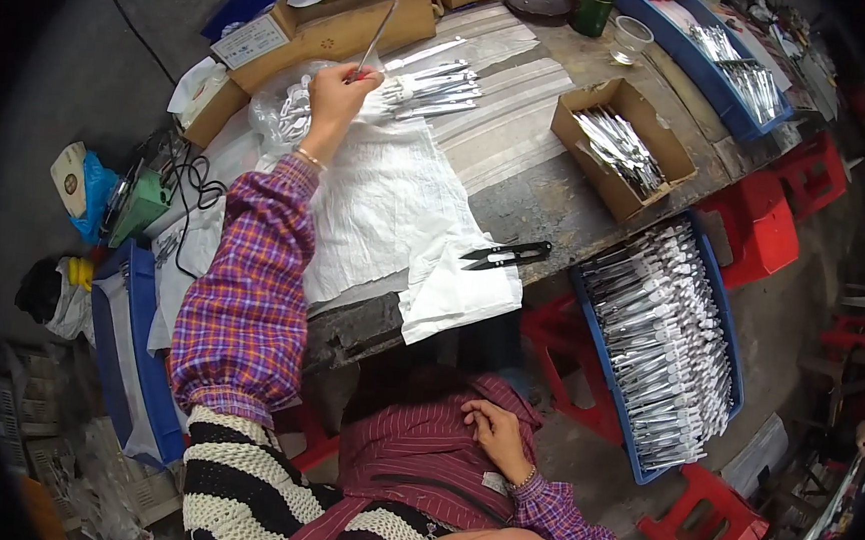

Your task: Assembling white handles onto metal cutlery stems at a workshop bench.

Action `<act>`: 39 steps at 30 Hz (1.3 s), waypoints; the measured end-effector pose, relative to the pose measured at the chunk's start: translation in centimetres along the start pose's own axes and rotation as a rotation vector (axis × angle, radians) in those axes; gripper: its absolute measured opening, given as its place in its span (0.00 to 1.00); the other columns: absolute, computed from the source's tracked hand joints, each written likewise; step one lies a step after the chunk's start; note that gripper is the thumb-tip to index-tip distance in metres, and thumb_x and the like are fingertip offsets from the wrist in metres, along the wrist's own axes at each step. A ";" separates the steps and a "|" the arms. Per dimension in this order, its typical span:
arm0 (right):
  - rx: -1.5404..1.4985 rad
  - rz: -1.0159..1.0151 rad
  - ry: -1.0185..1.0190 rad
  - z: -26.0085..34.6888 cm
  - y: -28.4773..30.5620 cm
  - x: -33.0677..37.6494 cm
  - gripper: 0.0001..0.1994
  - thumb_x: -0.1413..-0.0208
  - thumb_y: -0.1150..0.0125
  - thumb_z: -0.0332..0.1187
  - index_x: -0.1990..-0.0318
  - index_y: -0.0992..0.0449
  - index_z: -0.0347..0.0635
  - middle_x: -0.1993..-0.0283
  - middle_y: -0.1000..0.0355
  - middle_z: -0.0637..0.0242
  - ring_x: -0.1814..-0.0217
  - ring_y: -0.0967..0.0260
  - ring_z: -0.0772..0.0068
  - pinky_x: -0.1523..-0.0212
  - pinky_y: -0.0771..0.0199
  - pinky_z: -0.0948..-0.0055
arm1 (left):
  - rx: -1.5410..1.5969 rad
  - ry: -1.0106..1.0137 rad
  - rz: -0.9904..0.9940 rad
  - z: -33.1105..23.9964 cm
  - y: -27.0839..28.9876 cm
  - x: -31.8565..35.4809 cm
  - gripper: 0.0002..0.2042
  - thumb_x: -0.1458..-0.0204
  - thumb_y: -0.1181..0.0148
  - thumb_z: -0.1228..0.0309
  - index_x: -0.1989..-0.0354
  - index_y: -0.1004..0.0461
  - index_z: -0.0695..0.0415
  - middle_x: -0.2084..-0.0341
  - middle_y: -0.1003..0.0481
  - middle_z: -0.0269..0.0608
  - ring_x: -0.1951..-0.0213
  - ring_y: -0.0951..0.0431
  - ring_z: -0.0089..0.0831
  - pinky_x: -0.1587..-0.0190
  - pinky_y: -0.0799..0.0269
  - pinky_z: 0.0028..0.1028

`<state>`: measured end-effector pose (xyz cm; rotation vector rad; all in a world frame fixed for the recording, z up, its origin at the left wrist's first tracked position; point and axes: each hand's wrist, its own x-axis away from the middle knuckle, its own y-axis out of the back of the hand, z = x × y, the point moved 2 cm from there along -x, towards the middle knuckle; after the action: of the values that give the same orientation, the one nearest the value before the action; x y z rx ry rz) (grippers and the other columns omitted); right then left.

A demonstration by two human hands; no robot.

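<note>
At the far left we see one blue crate (124, 349) on the floor, its lower end lost in the dark rim, and beside it a green tool (142, 206) with a black cable (195, 185) whose far end we cannot trace. The left hand (338, 91) reaches out over the counter (538, 192); its fingers (362, 75) pinch one thin metal strip (377, 35), which stands up tilted above a clear bag (281, 114) of small metal pieces. How many pieces the bag holds we cannot count. Just right of the hand lies a fanned bundle of packaged metal tools (433, 84), too overlapped to count. A white sheet (387, 207) covers the near part of the counter, and one pair of black thread snips (505, 255) rests at its right edge. Below, the right hand (494, 430) lies on the lap, fingers loosely curled and holding nothing. Further right we count one open cardboard box (622, 145) of metal tools on the counter, and two blue trays: one (663, 346) below the counter edge, packed in rows, and one (713, 59) at the back, partly cut off. We make out four red stools (708, 520) around, the rightmost ones blurred.
</note>
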<state>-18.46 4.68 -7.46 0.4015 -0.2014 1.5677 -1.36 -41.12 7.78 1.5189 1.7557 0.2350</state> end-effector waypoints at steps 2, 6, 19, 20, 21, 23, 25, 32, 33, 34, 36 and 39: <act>-0.006 -0.031 0.049 -0.1 0.1 0.1 0.10 0.47 0.52 0.21 0.60 0.25 0.35 0.70 0.26 0.61 0.74 0.29 0.74 0.72 0.31 0.77 | 0.201 0.085 0.155 -1.3 1.0 1.1 0.07 0.55 0.36 0.69 0.72 0.21 0.61 0.85 0.30 0.25 0.84 0.37 0.12 0.83 0.46 0.17; -0.045 0.010 -0.028 0.5 0.5 0.4 0.10 0.43 0.51 0.25 0.57 0.25 0.37 0.70 0.26 0.68 0.78 0.34 0.85 0.77 0.32 0.83 | 0.326 0.057 0.393 -5.6 4.3 6.7 0.07 0.53 0.36 0.70 0.70 0.21 0.61 0.86 0.31 0.25 0.85 0.40 0.10 0.84 0.50 0.16; -0.518 0.254 -0.184 3.6 3.4 1.7 0.14 0.40 0.47 0.35 0.54 0.27 0.33 0.65 0.25 0.66 0.71 0.30 0.82 0.68 0.28 0.85 | 0.421 -0.178 1.249 -11.3 9.6 26.0 0.05 0.59 0.35 0.74 0.73 0.22 0.60 0.82 0.28 0.36 0.80 0.30 0.24 0.77 0.38 0.23; -0.560 0.311 -0.181 4.7 3.5 2.0 0.15 0.40 0.47 0.36 0.53 0.28 0.33 0.63 0.25 0.66 0.68 0.29 0.81 0.65 0.28 0.83 | 0.444 -0.205 1.262 -11.6 9.7 27.2 0.05 0.60 0.36 0.74 0.73 0.23 0.59 0.81 0.28 0.37 0.79 0.28 0.28 0.76 0.35 0.25; -0.603 0.361 -0.179 5.8 3.5 2.2 0.16 0.40 0.47 0.38 0.52 0.28 0.32 0.61 0.25 0.65 0.65 0.28 0.80 0.63 0.28 0.82 | 0.468 -0.288 1.239 -11.6 9.4 28.3 0.06 0.61 0.37 0.75 0.72 0.23 0.59 0.80 0.28 0.37 0.79 0.28 0.31 0.76 0.34 0.26; -0.599 0.416 -0.198 6.9 2.9 2.5 0.16 0.40 0.47 0.37 0.52 0.27 0.34 0.60 0.26 0.67 0.62 0.30 0.82 0.60 0.30 0.82 | 0.450 -0.434 1.196 -11.2 8.8 30.5 0.09 0.64 0.39 0.77 0.71 0.24 0.57 0.78 0.28 0.39 0.78 0.27 0.37 0.76 0.32 0.29; -0.547 0.525 -0.213 7.1 2.2 3.0 0.16 0.39 0.48 0.36 0.49 0.28 0.35 0.59 0.27 0.69 0.58 0.33 0.84 0.56 0.33 0.84 | 0.401 -0.462 1.189 -11.6 8.6 32.0 0.09 0.65 0.40 0.77 0.71 0.24 0.57 0.78 0.28 0.38 0.78 0.27 0.37 0.76 0.32 0.29; -0.404 0.528 -0.307 5.4 1.8 3.4 0.13 0.39 0.51 0.34 0.53 0.27 0.35 0.73 0.31 0.73 0.72 0.35 0.86 0.70 0.34 0.85 | 0.574 -0.045 1.126 -9.7 6.4 36.7 0.08 0.57 0.37 0.76 0.66 0.23 0.59 0.76 0.25 0.37 0.76 0.26 0.25 0.74 0.33 0.26; -0.359 0.510 -0.290 5.2 2.1 3.4 0.13 0.39 0.50 0.33 0.53 0.28 0.35 0.72 0.31 0.72 0.72 0.35 0.85 0.69 0.33 0.84 | 0.605 0.158 1.209 -9.3 6.2 37.0 0.08 0.55 0.38 0.76 0.65 0.24 0.59 0.75 0.26 0.34 0.75 0.27 0.21 0.72 0.33 0.24; -0.389 0.413 -0.377 4.7 2.1 3.8 0.13 0.38 0.51 0.34 0.52 0.28 0.34 0.71 0.31 0.72 0.72 0.35 0.86 0.70 0.32 0.84 | 0.632 0.364 1.286 -8.7 6.1 37.3 0.08 0.54 0.38 0.75 0.64 0.25 0.60 0.75 0.26 0.31 0.73 0.28 0.17 0.70 0.33 0.22; -0.383 0.343 -0.397 3.4 2.6 3.9 0.14 0.38 0.51 0.33 0.51 0.29 0.34 0.71 0.31 0.72 0.72 0.35 0.86 0.71 0.32 0.85 | 0.642 0.429 1.280 -7.0 5.2 39.3 0.09 0.51 0.40 0.74 0.60 0.27 0.60 0.74 0.28 0.28 0.70 0.30 0.15 0.67 0.34 0.19; -0.413 0.166 -0.330 2.1 2.8 3.6 0.15 0.40 0.50 0.30 0.48 0.31 0.32 0.70 0.29 0.70 0.73 0.35 0.85 0.71 0.33 0.84 | 0.767 0.597 1.179 -6.2 5.2 40.7 0.12 0.52 0.43 0.75 0.58 0.28 0.60 0.73 0.25 0.35 0.69 0.26 0.19 0.64 0.30 0.23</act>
<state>-20.97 7.08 -3.85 0.3194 -0.8164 1.5655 -0.47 -0.93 -2.57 3.2036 1.1169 0.6964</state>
